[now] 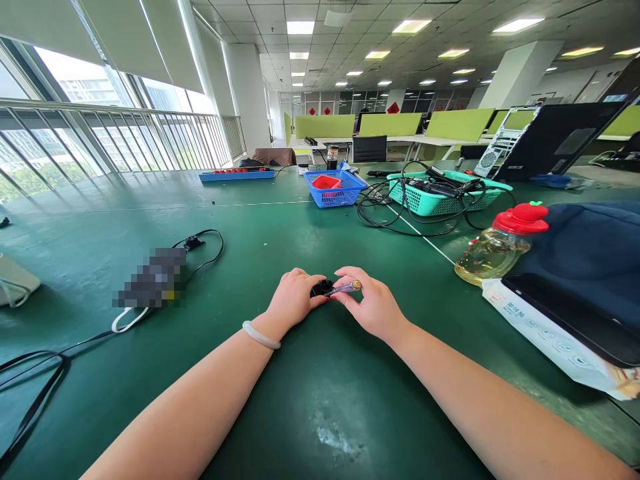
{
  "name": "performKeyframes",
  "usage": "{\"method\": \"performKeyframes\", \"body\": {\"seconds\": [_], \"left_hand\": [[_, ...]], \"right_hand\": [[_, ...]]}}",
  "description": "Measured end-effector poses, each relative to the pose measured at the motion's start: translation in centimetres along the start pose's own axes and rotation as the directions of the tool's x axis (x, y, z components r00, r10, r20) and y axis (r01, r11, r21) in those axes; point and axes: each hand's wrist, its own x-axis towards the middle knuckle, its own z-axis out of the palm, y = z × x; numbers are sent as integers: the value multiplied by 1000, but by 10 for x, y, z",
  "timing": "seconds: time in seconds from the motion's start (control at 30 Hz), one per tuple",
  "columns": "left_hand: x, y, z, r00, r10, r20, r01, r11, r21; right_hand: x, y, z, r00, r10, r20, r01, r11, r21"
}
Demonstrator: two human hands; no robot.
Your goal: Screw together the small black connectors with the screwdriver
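Just ahead of me, low over the green tabletop (270, 413), both hands meet. My left hand (294, 295), with a pale bangle at its wrist, is closed on a small black part (321, 288), much of it hidden by my fingers. Between the thumb and fingers of my right hand (373, 303) lies a small screwdriver (347, 287) with a clear purplish handle and a brass-coloured end. It slants toward the black part, and its tip is too small to tell whether it touches.
To the left lies a blurred dark device (155, 277) with cords. Further off stand a blue basket (336, 197) and a turquoise basket (425, 203) of tangled black cables. Rightward are a red-capped bottle (493, 253), a black phone (575, 317) on a white packet and a dark blue bag (595, 247).
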Motion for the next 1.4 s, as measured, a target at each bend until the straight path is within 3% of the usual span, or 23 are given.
{"method": "performKeyframes", "body": {"seconds": [0.13,0.33,0.53,0.6,0.73,0.83,1.0,1.1,1.27,1.4], "left_hand": [[0,1,-1,1000,-14,-4,14,1000,18],[0,2,-2,1000,-9,-6,9,999,36],[-1,5,-3,1000,-14,-18,15,1000,14],[-1,6,-3,998,-25,-52,25,1000,7],[0,7,-4,983,-86,-161,90,996,15],[-1,5,-3,970,-178,-165,196,976,94],[-3,1,1,954,-285,-90,299,929,218],[-3,1,2,950,-302,-77,312,926,212],[0,1,6,981,-177,-77,179,983,29],[4,-2,8,994,64,93,-51,989,-142]], "right_hand": [[0,-3,-4,999,-35,27,34,999,30],[0,-1,-8,985,-51,-167,54,998,14],[3,6,-6,995,38,-89,-38,999,1],[3,7,-7,990,54,-126,-50,998,36],[2,12,-9,927,126,-352,-68,982,174],[4,17,-12,864,176,-472,-51,963,265],[10,25,-19,805,272,-528,-110,942,318],[11,29,-21,799,314,-513,-172,937,305],[9,29,-16,850,310,-426,-197,936,291],[7,24,-12,879,275,-388,-188,950,249]]}}
